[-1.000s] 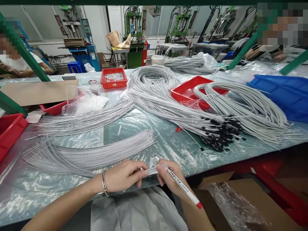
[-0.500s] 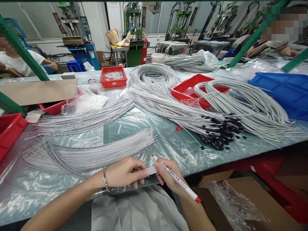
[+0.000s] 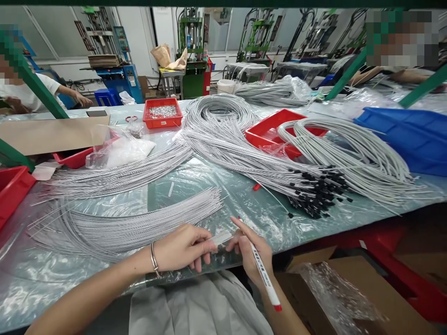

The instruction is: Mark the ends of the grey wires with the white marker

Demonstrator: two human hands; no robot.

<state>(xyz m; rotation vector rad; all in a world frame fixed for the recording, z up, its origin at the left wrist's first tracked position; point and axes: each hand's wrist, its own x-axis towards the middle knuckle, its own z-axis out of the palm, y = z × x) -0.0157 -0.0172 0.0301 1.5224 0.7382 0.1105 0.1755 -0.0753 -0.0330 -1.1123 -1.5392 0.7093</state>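
Observation:
My left hand (image 3: 186, 247), with a bracelet at its wrist, pinches a small clear strip (image 3: 221, 237) near the table's front edge. My right hand (image 3: 253, 249) holds a white marker (image 3: 263, 274) with a red end pointing down toward me; its index finger stretches forward, and other fingertips are beside the strip's right end. Behind my left hand lies a bundle of cut grey wires (image 3: 139, 228). Further back, another wire bundle (image 3: 122, 177) lies at the left, and wires with black tips (image 3: 317, 190) spread to the right.
A red tray of small metal parts (image 3: 162, 122), another red tray (image 3: 268, 125), coiled cables (image 3: 356, 158) and a blue bin (image 3: 405, 139) stand on the table. An open cardboard box (image 3: 370, 288) is below right. Two people work across the table, behind green posts (image 3: 42, 88).
My right hand has shifted slightly right and its index finger has extended. The marker has turned steeper in it. More of the clear strip shows between my hands.

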